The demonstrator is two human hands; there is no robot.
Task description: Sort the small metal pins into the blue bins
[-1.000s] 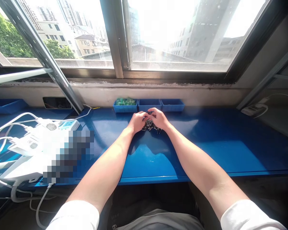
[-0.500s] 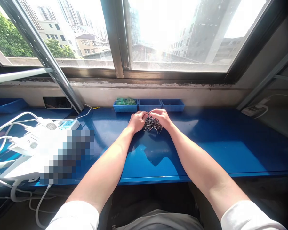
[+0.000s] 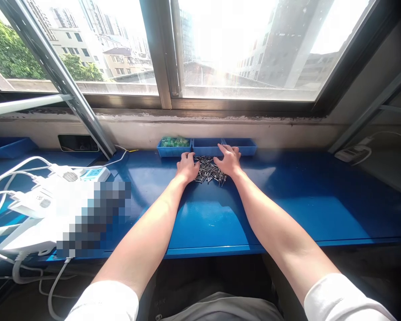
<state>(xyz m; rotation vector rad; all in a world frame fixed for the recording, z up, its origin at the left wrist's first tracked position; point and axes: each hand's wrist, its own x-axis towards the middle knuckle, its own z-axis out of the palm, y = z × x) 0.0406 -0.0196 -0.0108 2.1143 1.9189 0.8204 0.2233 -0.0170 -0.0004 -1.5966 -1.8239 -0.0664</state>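
A pile of small, thin metal pieces [image 3: 208, 171], screw-like but too small to name surely, lies on the blue tabletop [image 3: 207, 218]. My left hand [image 3: 187, 167] is at the pile's left side, its fingers apart and slightly curled, with nothing seen in them. On the other side, my right hand [image 3: 230, 159] has spread fingers, and their tips reach the front of the middle blue bin [image 3: 204, 148] and the right blue bin [image 3: 249, 148]. Whether they touch those bins I cannot tell. Left of these stands a blue bin [image 3: 173, 151] holding green packets [image 3: 174, 141].
White power strips with plugs [image 3: 43, 198] and cables cover the table's left side, beside a blurred dark patch. A phone-like dark slab [image 3: 78, 142] leans at the back wall. A metal post [image 3: 87, 111] rises there. Another blue tray [image 3: 10, 146] sits far left.
Both hands have parted from above the pile's back edge. My left hand moved slightly left and opened; my right hand spread its fingers and moved right towards the bins.
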